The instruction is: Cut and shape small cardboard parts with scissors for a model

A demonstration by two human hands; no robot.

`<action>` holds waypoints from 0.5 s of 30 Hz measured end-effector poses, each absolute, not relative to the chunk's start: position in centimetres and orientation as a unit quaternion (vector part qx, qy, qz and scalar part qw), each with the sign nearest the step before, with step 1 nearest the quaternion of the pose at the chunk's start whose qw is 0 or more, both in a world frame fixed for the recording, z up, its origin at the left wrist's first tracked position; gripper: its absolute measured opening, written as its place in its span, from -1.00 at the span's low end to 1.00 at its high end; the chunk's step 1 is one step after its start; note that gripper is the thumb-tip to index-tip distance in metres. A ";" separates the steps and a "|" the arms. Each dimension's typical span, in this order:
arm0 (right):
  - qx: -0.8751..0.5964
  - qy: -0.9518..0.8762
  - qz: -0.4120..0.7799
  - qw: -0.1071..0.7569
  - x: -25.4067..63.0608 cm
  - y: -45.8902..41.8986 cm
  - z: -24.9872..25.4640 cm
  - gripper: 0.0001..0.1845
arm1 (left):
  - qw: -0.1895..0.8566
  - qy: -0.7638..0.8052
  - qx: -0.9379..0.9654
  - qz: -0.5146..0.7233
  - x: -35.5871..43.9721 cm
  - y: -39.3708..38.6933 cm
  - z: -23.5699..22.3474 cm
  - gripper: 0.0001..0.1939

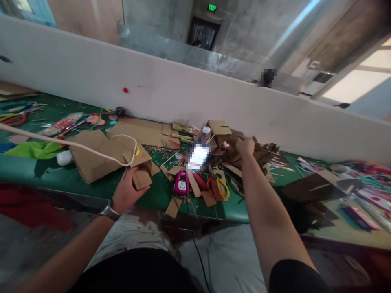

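My left hand (127, 189) is closed around a small folded cardboard piece (142, 179) at the table's front edge, thumb underneath. This piece adjoins a larger bent cardboard form (91, 156), with a white cord (91, 147) running over it. At the back, my right hand (245, 145) reaches into a heap of crumpled brown paper-like material (264, 154). Its fingers are curled and partly hidden, so what they grip cannot be made out. A clear bottle (205, 136) with a white cap stands to the left of that hand, behind a lit phone (198, 158).
Scissors with red and yellow handles (219, 188) lie near a pink power socket (181, 184), whose black cable drops off the front edge. Cardboard scraps and sticks litter the green tabletop (165, 199). A white partition (171, 91) runs along the back. Craft supplies (366, 183) lie right.
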State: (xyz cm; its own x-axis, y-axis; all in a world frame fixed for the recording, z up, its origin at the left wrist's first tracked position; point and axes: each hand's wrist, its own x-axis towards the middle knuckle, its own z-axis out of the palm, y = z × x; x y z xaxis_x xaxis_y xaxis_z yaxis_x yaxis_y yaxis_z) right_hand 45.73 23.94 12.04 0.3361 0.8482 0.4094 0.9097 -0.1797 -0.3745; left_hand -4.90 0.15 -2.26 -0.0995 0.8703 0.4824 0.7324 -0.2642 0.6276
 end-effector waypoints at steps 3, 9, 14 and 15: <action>-0.773 -0.526 -0.088 0.343 46.8 21.5 13.6 -0.48 | 0.086 0.591 0.676 0.433 -4.9 0.1 -2.2 -0.21; -0.720 -0.477 -0.190 0.467 46.4 14.2 16.3 -0.66 | 0.103 0.579 0.678 0.440 -5.0 0.1 -2.3 -0.18; -0.635 -0.537 -0.216 0.511 43.1 8.1 15.9 -0.79 | 0.110 0.566 0.673 0.463 -4.8 -0.3 -1.7 -0.20; -0.616 -0.556 -0.225 0.511 42.3 7.2 15.5 -0.80 | 0.116 0.561 0.676 0.463 -4.6 -0.4 -1.4 -0.22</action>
